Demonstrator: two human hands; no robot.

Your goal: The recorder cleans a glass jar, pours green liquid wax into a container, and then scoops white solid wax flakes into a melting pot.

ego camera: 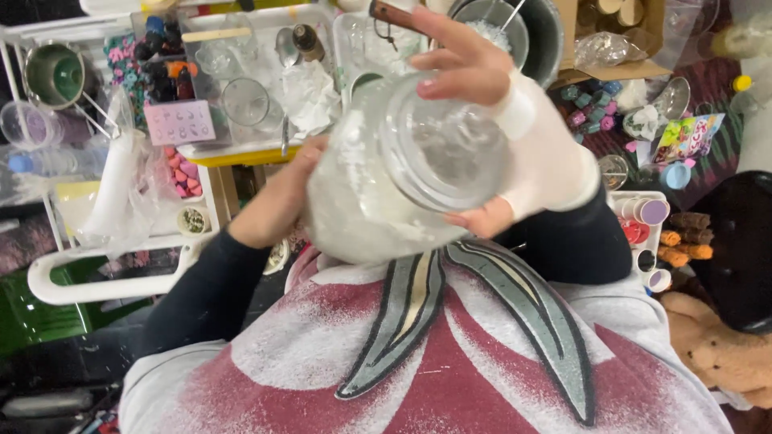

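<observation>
- A large clear glass jar (402, 169), frosted inside with a white powdery film, is held up close to the camera, above the person's chest and in front of the cluttered work surface; its open mouth is turned toward the lens.
- The jar is gripped near its mouth by the right hand (474, 88), whose fingers are spread over the upper rim while the thumb is pressed against the lower side; a white wrap is worn over the wrist.
- The jar's far side is cupped by the left hand (277, 201); its fingers are hidden behind the glass, so their spread cannot be told, though the palm is laid against the jar.
- Below the jar, a red and white sweatshirt (450, 362) with grey leaf shapes is seen.
- Behind the jar, a clear plastic tray (257, 48) holding small glass cups and crumpled white paper is set on the surface.
- To the left, a green-lined metal pot (55, 74) is seen on a white rack.
- To the right, a cardboard box (619, 32) and scattered small coloured pieces are seen, with a brown plush toy (724, 350) lower down.
</observation>
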